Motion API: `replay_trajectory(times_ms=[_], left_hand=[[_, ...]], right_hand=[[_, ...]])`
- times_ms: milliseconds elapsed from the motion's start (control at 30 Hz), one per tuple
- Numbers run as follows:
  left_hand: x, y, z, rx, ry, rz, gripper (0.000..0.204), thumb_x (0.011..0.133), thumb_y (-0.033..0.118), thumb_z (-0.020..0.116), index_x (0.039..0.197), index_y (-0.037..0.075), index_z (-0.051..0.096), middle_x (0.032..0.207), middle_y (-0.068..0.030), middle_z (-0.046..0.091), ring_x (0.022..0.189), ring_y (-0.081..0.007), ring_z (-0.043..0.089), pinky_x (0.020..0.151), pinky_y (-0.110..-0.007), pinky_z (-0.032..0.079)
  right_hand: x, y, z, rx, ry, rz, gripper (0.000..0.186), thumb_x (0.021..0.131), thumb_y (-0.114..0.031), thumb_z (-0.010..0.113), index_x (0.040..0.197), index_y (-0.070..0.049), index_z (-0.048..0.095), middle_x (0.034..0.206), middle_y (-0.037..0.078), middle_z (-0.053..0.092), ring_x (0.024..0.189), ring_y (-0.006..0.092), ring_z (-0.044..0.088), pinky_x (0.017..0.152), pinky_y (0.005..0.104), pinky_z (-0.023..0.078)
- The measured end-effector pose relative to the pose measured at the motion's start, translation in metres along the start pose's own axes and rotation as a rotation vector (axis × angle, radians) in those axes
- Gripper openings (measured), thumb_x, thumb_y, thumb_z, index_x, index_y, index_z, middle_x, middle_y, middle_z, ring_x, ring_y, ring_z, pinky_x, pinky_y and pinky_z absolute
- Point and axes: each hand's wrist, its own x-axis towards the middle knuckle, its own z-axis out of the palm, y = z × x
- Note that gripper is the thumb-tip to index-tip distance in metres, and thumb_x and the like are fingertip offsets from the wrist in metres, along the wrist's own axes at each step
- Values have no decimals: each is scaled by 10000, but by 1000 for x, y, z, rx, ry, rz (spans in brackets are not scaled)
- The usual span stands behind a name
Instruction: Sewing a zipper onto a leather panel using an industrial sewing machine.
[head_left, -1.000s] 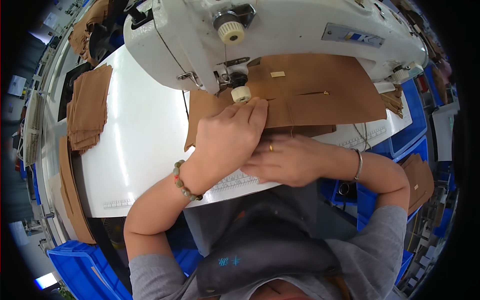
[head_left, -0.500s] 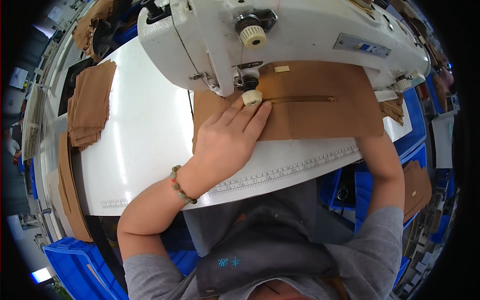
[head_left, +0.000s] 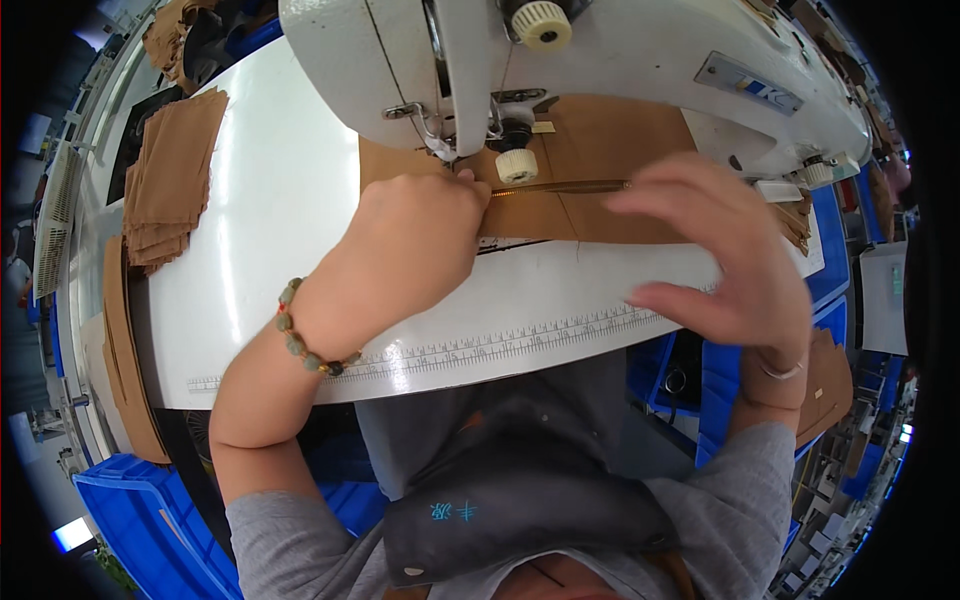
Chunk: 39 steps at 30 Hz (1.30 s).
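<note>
A brown panel [head_left: 620, 225] with a brass-toothed zipper [head_left: 560, 188] set across it lies on the white bed of a sewing machine [head_left: 640, 60], below the needle area. My left hand [head_left: 415, 230], a beaded bracelet at its wrist, is closed on the panel's left part, close to the presser foot; its fingertips are partly hidden. Over the zipper's right end is my right hand [head_left: 720, 245], slightly blurred, with thumb and fingers spread apart and nothing held. A small pale tab [head_left: 543, 127] shows on the panel behind the machine's cream knob [head_left: 517, 165].
A stack of brown pieces [head_left: 175, 175] lies at the left of the white table [head_left: 270, 220]. Longer brown pieces [head_left: 125, 350] hang over its left edge. A ruler strip [head_left: 480, 350] runs along the front edge. Blue bins [head_left: 150, 510] stand below, at left and right.
My right hand has come out from under the panel's right side and now hovers above it, open. My left hand has gone from flat to closed. The panel has shifted left under the machine.
</note>
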Motion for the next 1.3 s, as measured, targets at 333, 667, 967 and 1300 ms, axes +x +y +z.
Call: replay_trajectory(times_ms=[333, 667, 967, 1300], left_hand=[[-18, -40, -8, -445, 80, -50, 223, 920, 65, 732, 1128, 16, 795, 728, -152, 693, 548, -233, 626, 589, -339, 511], [-45, -27, 43, -27, 379, 128, 477, 853, 18, 707, 1329, 53, 707, 1268, -108, 745, 1212, -295, 705, 980, -386, 592], [-41, -31, 59, 70, 449, 93, 529, 843, 32, 702, 1371, 49, 677, 1416, -88, 677, 1302, -281, 651, 1035, -366, 556], [-33, -33, 61, 69, 497, 99, 458, 883, 78, 656, 1338, 39, 691, 1398, -79, 691, 1272, -269, 667, 1014, -380, 563]], right_hand=[[44, 34, 81, -19, -237, 170, 236, 988, -175, 656, 1159, -24, 715, 1136, 122, 639, 1073, 329, 653, 894, 469, 548], [35, 23, 123, -194, -51, -66, 581, 859, -321, 809, 1331, -22, 651, 1290, 128, 634, 1265, 316, 595, 1062, 465, 506], [29, 30, 129, -273, -140, 23, 832, 906, -567, 704, 1553, -90, 488, 1518, 135, 538, 1464, 330, 462, 1175, 666, 351], [32, 27, 109, -245, -245, 80, 867, 882, -597, 717, 1557, -102, 493, 1597, 130, 498, 1435, 358, 501, 1187, 681, 327]])
